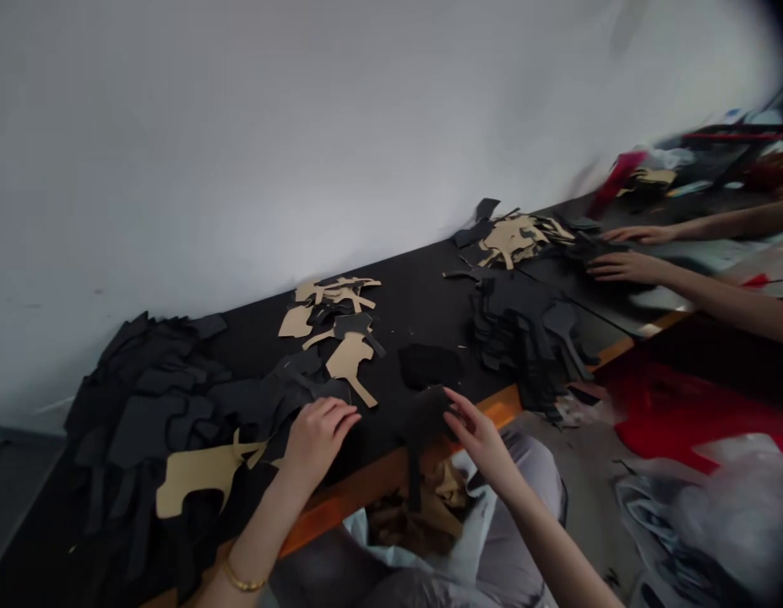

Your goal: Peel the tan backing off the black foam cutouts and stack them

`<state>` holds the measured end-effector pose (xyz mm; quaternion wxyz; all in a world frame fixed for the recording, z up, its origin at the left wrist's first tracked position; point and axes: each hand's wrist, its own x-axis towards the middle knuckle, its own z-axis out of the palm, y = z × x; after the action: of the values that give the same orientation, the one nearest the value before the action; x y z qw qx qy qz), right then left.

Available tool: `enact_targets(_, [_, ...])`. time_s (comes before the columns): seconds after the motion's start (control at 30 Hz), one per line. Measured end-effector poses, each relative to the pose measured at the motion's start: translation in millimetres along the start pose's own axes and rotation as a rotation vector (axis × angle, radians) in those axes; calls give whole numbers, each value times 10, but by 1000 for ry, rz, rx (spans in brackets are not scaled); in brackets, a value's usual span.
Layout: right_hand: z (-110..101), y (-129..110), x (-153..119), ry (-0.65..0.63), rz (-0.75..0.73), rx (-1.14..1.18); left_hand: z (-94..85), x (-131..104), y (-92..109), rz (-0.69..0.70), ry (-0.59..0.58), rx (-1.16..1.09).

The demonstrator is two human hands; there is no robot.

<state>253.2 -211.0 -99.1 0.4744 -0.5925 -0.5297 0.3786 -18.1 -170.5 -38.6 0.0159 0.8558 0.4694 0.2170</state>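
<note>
My right hand (478, 431) pinches the right edge of a black cut-out piece (424, 418) over the table's front edge; the piece's narrow strip hangs down past the wooden edge. To the left, my left hand (320, 437) has its fingers drawn together above the black tabletop, and whatever they may hold is hidden. Just beyond its fingertips lies a tan cut-out piece (351, 363) with a narrow tail. A dark flat piece (431, 365) rests on the table past the one in my right hand.
Black cut-out pieces (154, 380) are heaped on the left, with a tan piece (194, 480) in front. More black pieces (518, 325) lie to the right. Another person's hands (632, 266) work at the far right. Below the edge, an opened bag (416, 515) holds brown scraps.
</note>
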Motion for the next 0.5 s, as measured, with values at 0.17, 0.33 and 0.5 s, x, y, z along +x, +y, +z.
enact_targets(0.17, [244,-35,75,-61,-32,15,133,244,-316,-87,-66,142])
enact_targets(0.33, [636,-252,13,-184,-79,52,412,797,-396,-323,-118,244])
enact_targets(0.5, [675,-217,-62,-200,-72,91,459,1030,-448,-367,-175,44])
